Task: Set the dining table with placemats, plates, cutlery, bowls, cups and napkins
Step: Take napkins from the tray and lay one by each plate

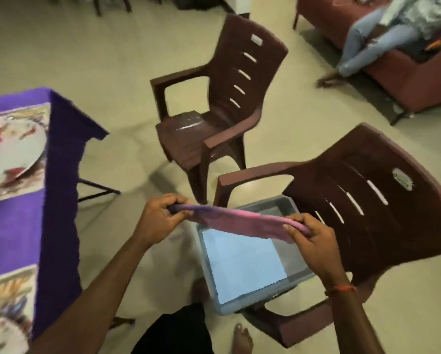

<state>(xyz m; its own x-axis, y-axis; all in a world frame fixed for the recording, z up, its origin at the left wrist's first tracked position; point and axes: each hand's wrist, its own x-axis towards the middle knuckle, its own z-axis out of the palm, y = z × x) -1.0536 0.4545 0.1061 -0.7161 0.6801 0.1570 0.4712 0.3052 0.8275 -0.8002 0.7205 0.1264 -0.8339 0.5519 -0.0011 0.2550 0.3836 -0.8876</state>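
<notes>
Beige floor (127, 60); left hand (160, 221), right hand (314, 244) pinch napkin (234, 221).

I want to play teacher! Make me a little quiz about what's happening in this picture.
1. True or false: only one hand holds the pink napkin.
2. What lies in the grey tub on the near chair? A) a blue napkin B) a cup C) spoons
3. Fill in: the plate sits on a placemat on the ___ tablecloth.
Key: 1 false, the left hand and right hand each grip an end. 2 A. 3 purple.
</notes>
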